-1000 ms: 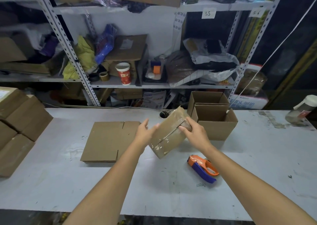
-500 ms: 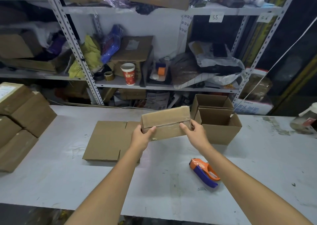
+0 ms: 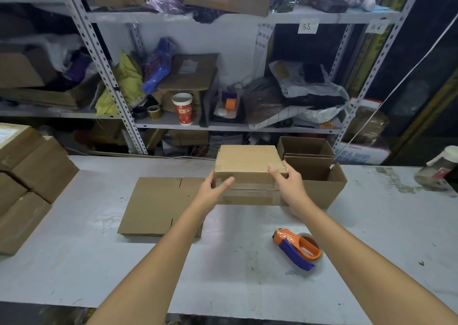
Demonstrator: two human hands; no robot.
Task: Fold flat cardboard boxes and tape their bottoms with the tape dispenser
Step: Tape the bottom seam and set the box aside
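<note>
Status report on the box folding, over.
Right hand grips taped box, left hand supports it. Tape dispenser lying on table. Open boxes close behind.

I am stretching both bare arms forward, forearms angling inward. My left hand (image 3: 215, 191) is pressing nearly straight fingers against the box (image 3: 247, 163) between my hands, thumb raised along its side. My right hand (image 3: 290, 184) is gripping its opposite edge, thumb on top, fingers curling round.
</note>
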